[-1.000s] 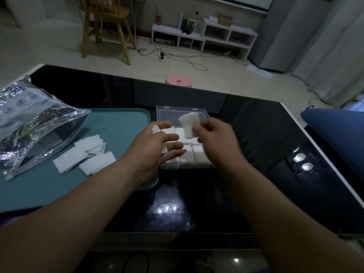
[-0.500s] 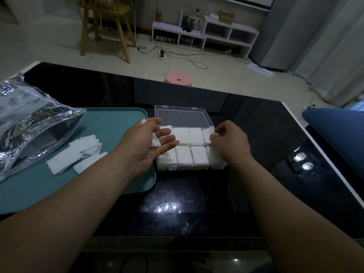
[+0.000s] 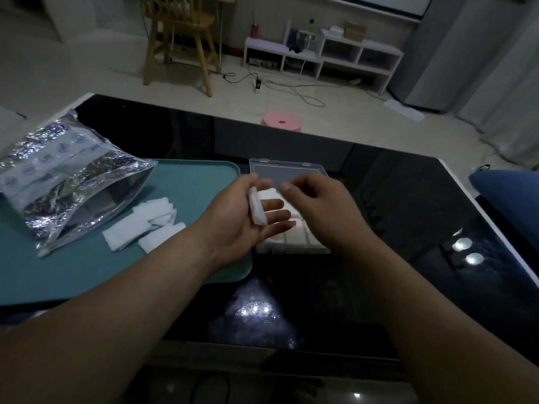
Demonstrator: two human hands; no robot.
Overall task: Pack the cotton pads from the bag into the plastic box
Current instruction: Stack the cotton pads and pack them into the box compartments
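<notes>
White pads (image 3: pixel 145 225), teal tray (image 3: pixel 192 182)

No text, brand, number or sign can be read here. The foil bag (image 3: pixel 73 182) carries a pale printed band along its upper side, with a row of small round emblems and a short line of lettering near its far end. All of this print is too blurred and dim to make out.
</notes>
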